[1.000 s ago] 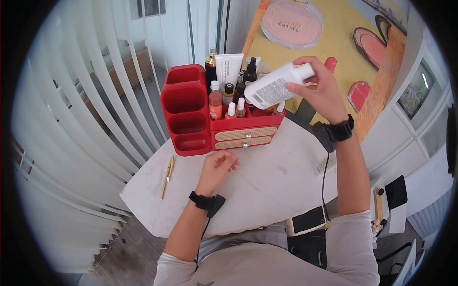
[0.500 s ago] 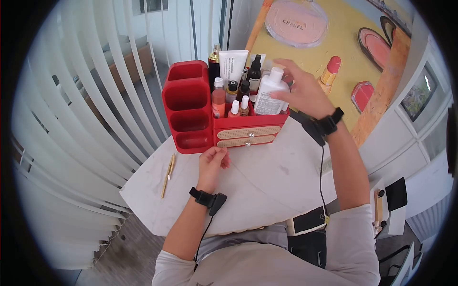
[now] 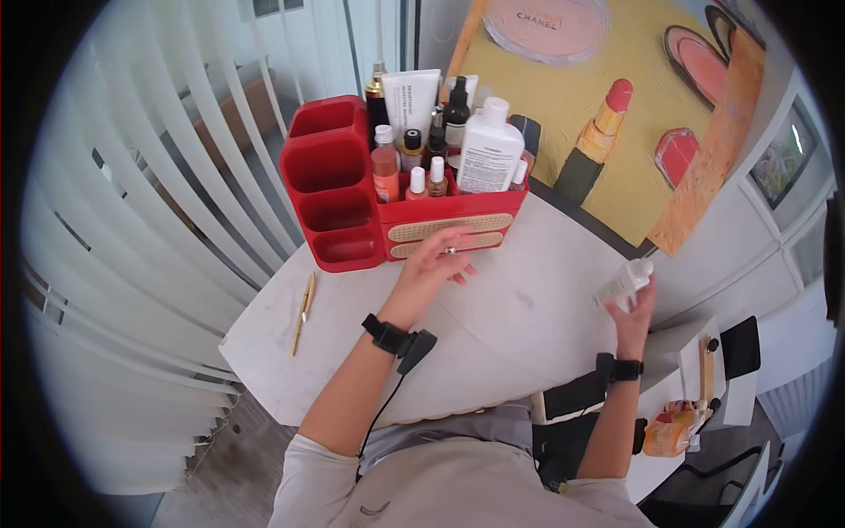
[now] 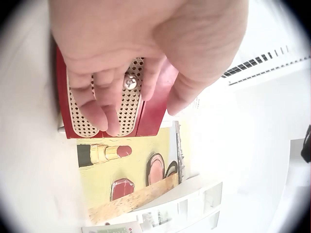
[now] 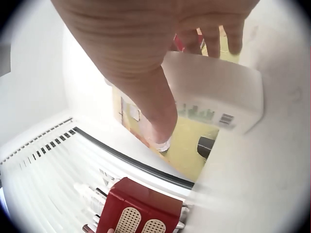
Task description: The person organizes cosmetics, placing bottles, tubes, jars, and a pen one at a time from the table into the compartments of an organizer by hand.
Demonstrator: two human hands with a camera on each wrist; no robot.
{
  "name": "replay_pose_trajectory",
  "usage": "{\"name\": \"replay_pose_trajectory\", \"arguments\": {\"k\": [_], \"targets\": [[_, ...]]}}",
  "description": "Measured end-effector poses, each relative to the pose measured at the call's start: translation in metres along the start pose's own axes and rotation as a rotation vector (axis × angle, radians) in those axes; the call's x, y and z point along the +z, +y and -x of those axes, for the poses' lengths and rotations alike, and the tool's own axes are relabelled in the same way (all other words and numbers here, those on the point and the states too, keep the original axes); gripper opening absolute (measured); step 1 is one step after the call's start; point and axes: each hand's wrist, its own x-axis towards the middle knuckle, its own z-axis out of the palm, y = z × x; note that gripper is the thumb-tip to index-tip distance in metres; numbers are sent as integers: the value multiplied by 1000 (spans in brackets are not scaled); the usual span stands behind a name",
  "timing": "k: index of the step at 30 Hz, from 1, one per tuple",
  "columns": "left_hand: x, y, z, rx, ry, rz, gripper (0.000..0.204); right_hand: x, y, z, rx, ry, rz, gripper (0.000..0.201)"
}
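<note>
My right hand [image 3: 632, 310] grips a small bottle [image 3: 621, 283]; my relaxed left hand [image 3: 437, 261] fingers the red organizer's [image 3: 352, 211] drawer knob [image 4: 129, 82], probably pulling next.

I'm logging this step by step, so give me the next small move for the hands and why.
Probably the left hand should pull the drawer knob outward: its fingers already lie on the red organizer's drawer front, with the knob between them. The right hand holds a small white bottle at the table's edge, and the organizer's upper section looks full.
</note>
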Motion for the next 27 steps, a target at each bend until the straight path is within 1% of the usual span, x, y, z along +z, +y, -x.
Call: {"name": "replay_pose_trajectory", "arguments": {"k": [2,3,5,6,7,8,9,10,12,13,15,16,18,19,21,22,24,25,27], "targets": [[4,1,-10,-30,42,118,43,10,2,-2,191,-324,-239,79],[7,1,-11,-38,28,108,43,13,0,-4,199,-308,-245,79],[7,1,-10,-49,115,28,45,23,-17,-5,265,-365,-131,66],[7,-1,-7,-47,119,19,45,28,-27,-1,270,-444,-124,58],[7,-7,-1,-22,90,3,45,35,-42,4,268,-450,-134,58],[8,-11,6,4,63,-14,46,44,-61,10,217,-588,-238,60],[12,-13,18,4,73,-20,46,50,-82,17,168,-726,-339,62],[20,-14,34,-1,59,-25,48,52,-108,19,172,-734,-347,62],[33,-11,60,-21,43,-44,49,60,-167,11,-304,-845,-139,66],[40,-10,73,-10,26,-19,50,67,-189,9,-288,-845,-150,66],[50,-7,89,-2,10,-2,51,86,-225,1,-525,-835,-205,67],[53,-6,94,-5,10,-14,53,96,-234,-2,-521,-833,-215,67],[59,-7,101,-2,18,-7,55,115,-250,-6,-730,-972,134,80],[59,-6,100,5,24,-16,55,129,-255,-7,-738,-971,124,80],[58,-7,100,-12,13,17,52,158,-255,-4,-768,-1202,459,82],[58,-6,98,-4,17,12,52,169,-255,-5,-778,-1199,455,82],[58,-5,97,-17,10,11,52,185,-250,-2,-740,-1374,652,75],[57,-7,96,-13,12,8,52,190,-242,-2,-745,-1373,650,75],[54,-13,95,-9,13,18,53,192,-221,-4,-850,-1244,379,70]]}}
